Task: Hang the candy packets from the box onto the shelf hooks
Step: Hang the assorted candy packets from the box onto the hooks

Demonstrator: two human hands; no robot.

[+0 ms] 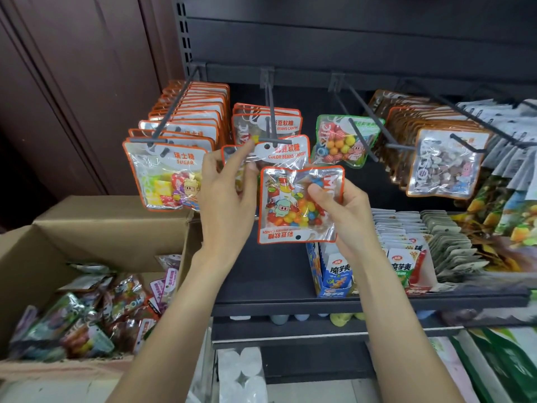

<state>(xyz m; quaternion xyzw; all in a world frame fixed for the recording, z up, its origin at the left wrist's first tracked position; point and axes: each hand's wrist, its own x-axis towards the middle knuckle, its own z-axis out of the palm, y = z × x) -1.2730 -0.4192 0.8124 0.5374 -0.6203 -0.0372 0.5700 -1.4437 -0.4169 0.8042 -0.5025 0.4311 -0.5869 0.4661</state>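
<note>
Orange-edged jelly-bean packet [300,203] sits in my right hand [345,219], upside down, hang-hole at the bottom, just below the middle hook [271,123]. My left hand [229,193], nearer that hook, pinches another packet [283,152] at its tip.

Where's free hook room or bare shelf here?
Third hook: one green packet, rod mostly bare. Bare dark shelf lies between the cardboard box and the blue snack carton. Crowded: far-left hook full, brown packets packed at right.
</note>
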